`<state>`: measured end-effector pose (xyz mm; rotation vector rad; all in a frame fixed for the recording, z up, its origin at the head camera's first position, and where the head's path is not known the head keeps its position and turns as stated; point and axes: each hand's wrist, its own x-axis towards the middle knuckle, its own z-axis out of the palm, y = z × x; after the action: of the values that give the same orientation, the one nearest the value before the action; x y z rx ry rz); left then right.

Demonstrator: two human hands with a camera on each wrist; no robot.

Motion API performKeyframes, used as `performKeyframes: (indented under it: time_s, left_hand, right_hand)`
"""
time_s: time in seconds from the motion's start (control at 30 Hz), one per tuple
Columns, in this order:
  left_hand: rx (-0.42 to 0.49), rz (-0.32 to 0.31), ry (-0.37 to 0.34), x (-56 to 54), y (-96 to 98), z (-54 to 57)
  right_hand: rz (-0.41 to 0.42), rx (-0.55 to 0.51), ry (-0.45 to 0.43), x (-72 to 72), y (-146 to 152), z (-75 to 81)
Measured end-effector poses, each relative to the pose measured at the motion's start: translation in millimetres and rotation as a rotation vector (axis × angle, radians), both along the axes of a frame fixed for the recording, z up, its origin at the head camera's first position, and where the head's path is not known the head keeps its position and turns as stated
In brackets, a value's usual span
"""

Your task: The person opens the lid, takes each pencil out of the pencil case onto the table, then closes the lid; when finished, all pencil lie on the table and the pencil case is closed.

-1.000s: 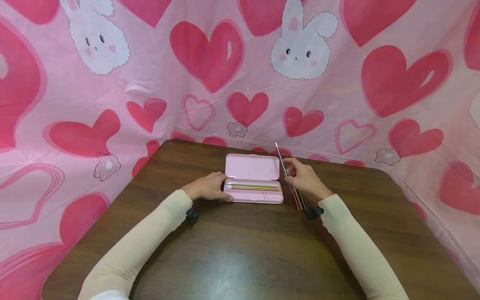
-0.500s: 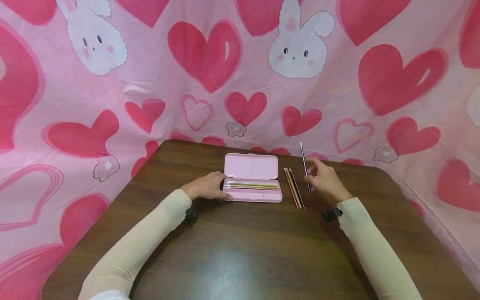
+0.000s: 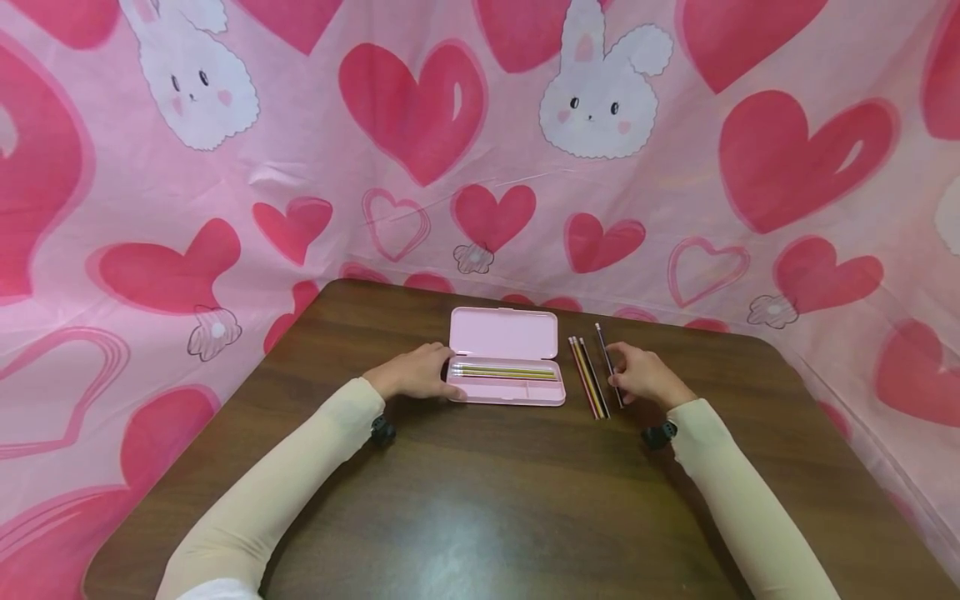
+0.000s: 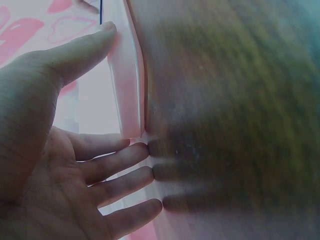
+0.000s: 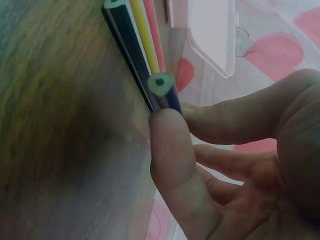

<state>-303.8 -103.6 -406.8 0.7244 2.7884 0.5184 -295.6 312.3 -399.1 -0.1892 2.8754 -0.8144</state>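
Note:
An open pink pencil case (image 3: pixel 469 395) lies on the table with several pencils (image 3: pixel 510 373) in its back compartment. My left hand (image 3: pixel 415 372) is at the case's left end. In the left wrist view its thumb (image 4: pixel 90 52) lies along the case wall (image 4: pixel 127 85), and its fairly straight fingers reach the end and the tabletop. My right hand (image 3: pixel 643 375) pinches a dark pencil (image 3: pixel 602 340) between thumb and forefinger, low over the table. The right wrist view shows that pencil's unsharpened end (image 5: pixel 161 84). Just left of it lie black, yellow and red pencils (image 3: pixel 588 379) side by side.
The case's lid (image 3: pixel 504 333) stands folded back behind its base. A brown wooden table (image 3: pixel 480 500) extends toward the person, and a pink cloth with hearts and rabbits (image 3: pixel 420 108) hangs right behind its back edge.
My right hand has carried the dark pencil rightward from over the other pencils, then lowered it toward the table beside them. My left hand has stayed at the case.

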Motion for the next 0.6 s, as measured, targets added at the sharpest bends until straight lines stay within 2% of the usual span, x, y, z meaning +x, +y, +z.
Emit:
performKeyframes:
  time_s: [0.23, 0.6]
  left_hand:
    - [0.001, 0.003, 0.001, -0.7, 0.3, -1.1]
    - [-0.002, -0.001, 0.009, -0.4, 0.6, -1.0]
  right_hand:
    - [0.047, 0.029, -0.041, -0.7, -2.5, -3.9]
    - [0.077, 0.035, -0.084, 0.7, -6.2, -5.5]
